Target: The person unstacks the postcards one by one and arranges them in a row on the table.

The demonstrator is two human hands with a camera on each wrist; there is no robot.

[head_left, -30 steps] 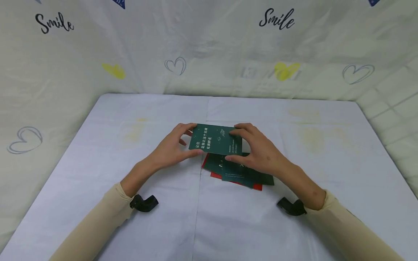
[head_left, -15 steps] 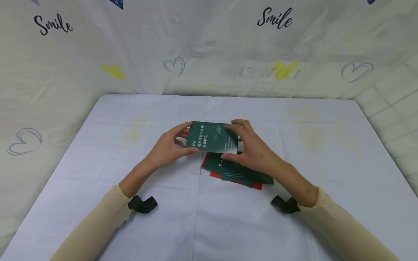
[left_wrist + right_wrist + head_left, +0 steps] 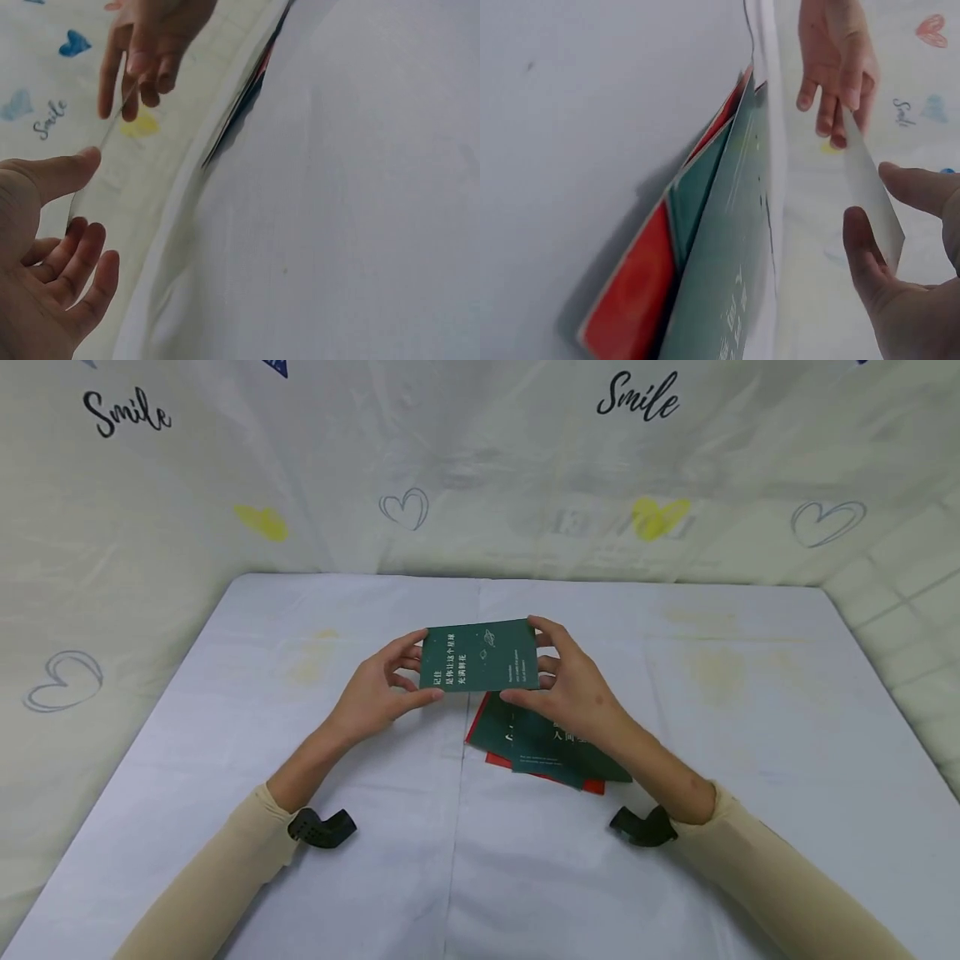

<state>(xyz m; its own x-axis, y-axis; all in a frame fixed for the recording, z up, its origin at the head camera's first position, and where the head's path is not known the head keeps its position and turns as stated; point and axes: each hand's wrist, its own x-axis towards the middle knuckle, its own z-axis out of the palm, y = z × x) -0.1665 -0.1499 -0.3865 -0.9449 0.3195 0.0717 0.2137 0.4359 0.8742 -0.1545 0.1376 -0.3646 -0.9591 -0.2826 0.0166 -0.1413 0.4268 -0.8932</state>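
Note:
A dark green card (image 3: 480,656) with white writing and a small planet drawing is held up between both hands in the head view. My left hand (image 3: 375,693) pinches its left end between thumb and fingers. At the other end my right hand (image 3: 573,693) grips it the same way, thumb on the near edge. Seen edge-on in the right wrist view, the card (image 3: 870,187) shows a pale underside. Below my right hand lies a loose, fanned pile of green and red cards (image 3: 547,752), partly covered by that hand.
The pile rests on a table (image 3: 337,893) with a white cloth. Behind it hangs a pale curtain (image 3: 495,460) printed with hearts and "Smile". A black wrist device (image 3: 322,828) sits at the left sleeve, another black device (image 3: 645,827) at the right.
Both hands have raised the green card and moved it away from me and slightly left, uncovering more of the pile. The right index finger has shifted from the card's face to its far corner.

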